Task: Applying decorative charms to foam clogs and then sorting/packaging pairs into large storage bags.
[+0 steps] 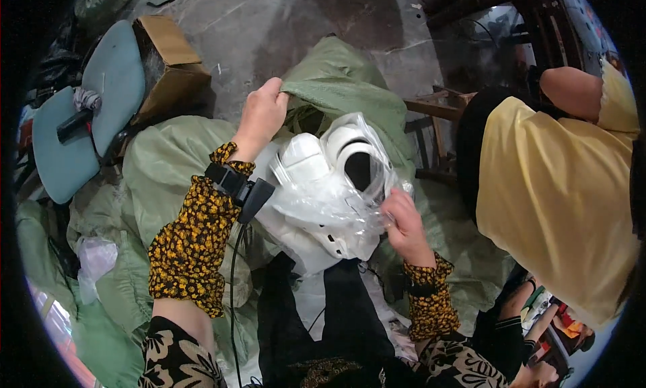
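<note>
My left hand (261, 118) is closed on the edge of a green woven sack (336, 68), holding its mouth up. Below that opening, in front of my legs, lies a clear plastic bag (343, 210) with white moulded shoes (306, 163) inside, some with holes like clogs. One shoe shows a dark round opening on the right. My right hand (407, 228) pinches the bag's right side, its fingers bunched in the thin film. The lower part of the bag rests near my knees. What lies deeper in the sack is hidden.
More green sacks (175, 163) bulge at the left. Beyond them stand a blue-grey chair (118, 85) and a cardboard box (171, 48). A wooden frame (437, 112) is at the right, near a person in yellow clothing (558, 200). A black cable (233, 300) hangs from my left wrist.
</note>
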Motion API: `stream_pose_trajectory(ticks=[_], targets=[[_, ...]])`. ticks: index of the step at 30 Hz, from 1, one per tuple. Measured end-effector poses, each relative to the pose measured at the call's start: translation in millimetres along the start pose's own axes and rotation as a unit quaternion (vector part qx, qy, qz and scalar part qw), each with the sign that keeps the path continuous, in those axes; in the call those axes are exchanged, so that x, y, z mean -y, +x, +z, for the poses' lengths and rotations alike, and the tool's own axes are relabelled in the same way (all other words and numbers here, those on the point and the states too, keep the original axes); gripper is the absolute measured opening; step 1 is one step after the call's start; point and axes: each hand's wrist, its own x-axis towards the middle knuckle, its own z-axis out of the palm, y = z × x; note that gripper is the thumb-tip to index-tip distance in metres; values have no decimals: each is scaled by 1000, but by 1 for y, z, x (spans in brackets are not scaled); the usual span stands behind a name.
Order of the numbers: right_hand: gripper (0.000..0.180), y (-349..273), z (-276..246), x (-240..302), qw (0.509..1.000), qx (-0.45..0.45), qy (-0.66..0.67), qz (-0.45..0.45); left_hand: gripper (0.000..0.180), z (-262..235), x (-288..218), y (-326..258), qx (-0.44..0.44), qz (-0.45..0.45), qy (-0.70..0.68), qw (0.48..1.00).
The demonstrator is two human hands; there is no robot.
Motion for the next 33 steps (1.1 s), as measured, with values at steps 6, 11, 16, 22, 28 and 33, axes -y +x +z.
stream_pose_trajectory(ticks=[6,11,16,22,28,33], targets=[[26,54,29,7,991,62,-57,-105,18,-6,-9,-7,54,-3,-43,998],[30,109,53,-34,952,18,-225,-209,16,-10,-25,-14,74,70,-130,986],[28,165,36,-74,969,138,-183,-89,16,-21,-20,-17,115,98,-78,985],[33,150,14,-61,982,98,-162,12,27,-35,17,-28,182,100,126,970],[53,87,-11,-27,991,88,-105,-8,24,-37,58,-46,135,52,112,983],[76,50,14,-20,976,127,-171,45,20,-31,78,-55,37,-39,18,998]])
